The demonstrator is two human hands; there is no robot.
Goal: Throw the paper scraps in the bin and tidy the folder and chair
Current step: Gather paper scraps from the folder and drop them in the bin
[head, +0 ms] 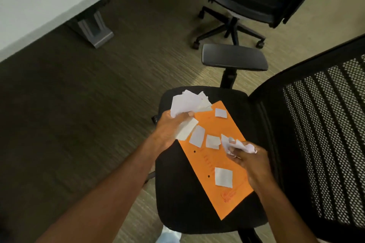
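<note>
A black mesh-backed chair [197, 193] at lower right is topped by an orange folder [209, 163]; five loose paper scraps [223, 177] are scattered on it, between a left hand [169, 126] and right hand [250, 161], each clenched on a wad of scraps that hides the fingertips

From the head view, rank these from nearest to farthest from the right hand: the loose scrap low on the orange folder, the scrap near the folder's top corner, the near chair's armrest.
Measured from the right hand:
1. Loose scrap, low on the orange folder, just left of the hand.
2. Scrap near the top corner, farther up the folder.
3. Armrest, beyond the seat.
</note>
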